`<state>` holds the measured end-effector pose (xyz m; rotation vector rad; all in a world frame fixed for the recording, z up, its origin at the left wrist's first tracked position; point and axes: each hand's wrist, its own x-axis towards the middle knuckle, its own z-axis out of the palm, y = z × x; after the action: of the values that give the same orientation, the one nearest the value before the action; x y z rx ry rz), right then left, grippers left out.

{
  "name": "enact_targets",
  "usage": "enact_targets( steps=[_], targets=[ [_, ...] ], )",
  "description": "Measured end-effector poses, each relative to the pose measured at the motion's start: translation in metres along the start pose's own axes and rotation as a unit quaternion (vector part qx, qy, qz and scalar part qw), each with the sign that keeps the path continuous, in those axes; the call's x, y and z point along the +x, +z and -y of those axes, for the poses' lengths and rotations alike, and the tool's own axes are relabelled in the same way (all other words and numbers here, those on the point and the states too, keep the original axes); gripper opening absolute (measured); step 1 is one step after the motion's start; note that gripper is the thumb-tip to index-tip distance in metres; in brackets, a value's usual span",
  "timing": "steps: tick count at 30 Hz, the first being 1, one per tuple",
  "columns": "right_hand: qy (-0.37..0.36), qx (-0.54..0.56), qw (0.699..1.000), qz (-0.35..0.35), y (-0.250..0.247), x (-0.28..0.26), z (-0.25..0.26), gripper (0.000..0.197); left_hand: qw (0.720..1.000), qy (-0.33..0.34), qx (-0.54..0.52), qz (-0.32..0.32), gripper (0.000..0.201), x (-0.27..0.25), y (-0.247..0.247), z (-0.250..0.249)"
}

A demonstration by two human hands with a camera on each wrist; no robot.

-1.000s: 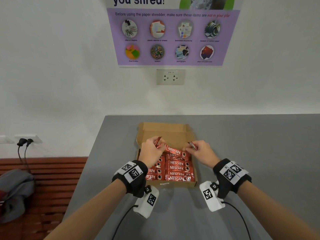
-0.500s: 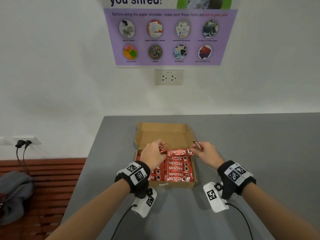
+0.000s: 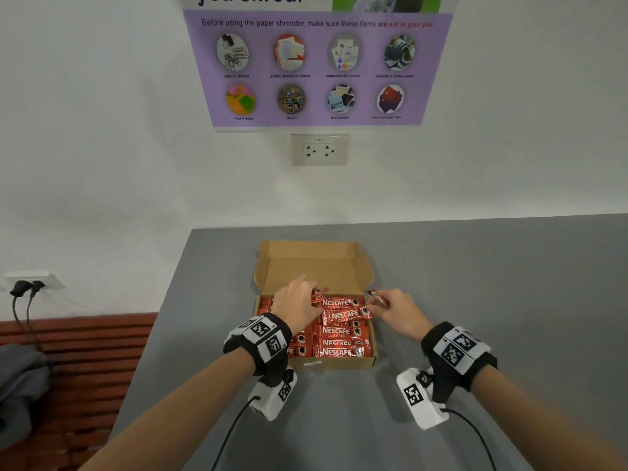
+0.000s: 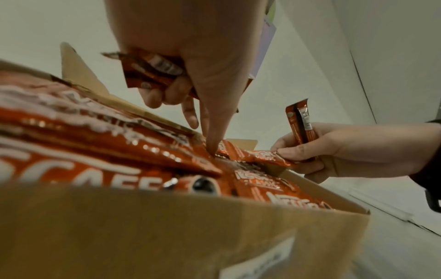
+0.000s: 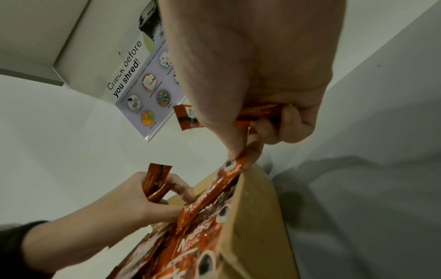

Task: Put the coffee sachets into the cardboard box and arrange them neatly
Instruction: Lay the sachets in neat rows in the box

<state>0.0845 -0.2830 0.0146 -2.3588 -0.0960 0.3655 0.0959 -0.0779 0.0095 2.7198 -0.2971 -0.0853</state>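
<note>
An open cardboard box [image 3: 331,363] stands on the grey table, filled with rows of red Nescafe coffee sachets [image 3: 339,333]. My left hand [image 3: 299,302] is over the box's far left part; it grips spare sachets [image 4: 148,73] in its curled fingers and presses a fingertip [image 4: 211,149] onto the top sachet [image 3: 338,303]. My right hand [image 3: 394,309] is at the box's far right corner. It pinches that same sachet's right end [image 5: 232,166] and keeps another sachet [image 3: 378,297] tucked in its palm.
The box lid [image 3: 316,263] stands open toward the wall. A poster [image 3: 316,66] and a wall socket [image 3: 319,149] are behind the table. A wooden bench [image 3: 78,368] with a grey bag [image 3: 20,385] lies left, beyond the table's left edge [image 3: 153,334].
Both hands have lowered the top sachet from a tilted hold above the box to lie flat across the far row. The spare sachets stay in both hands.
</note>
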Motion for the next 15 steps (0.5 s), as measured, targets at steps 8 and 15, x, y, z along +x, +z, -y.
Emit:
enact_targets(
  steps=[8,15],
  targets=[
    [0.020,-0.016,0.999,-0.031,0.008,0.003,-0.001,0.017,1.000,0.018,-0.016,-0.007,0.030,-0.001,0.004,0.005],
    [0.037,-0.019,0.998,-0.049,0.011,0.004,0.002,0.031,0.999,0.025,-0.041,0.007,0.016,-0.009,0.000,0.013]
  ],
)
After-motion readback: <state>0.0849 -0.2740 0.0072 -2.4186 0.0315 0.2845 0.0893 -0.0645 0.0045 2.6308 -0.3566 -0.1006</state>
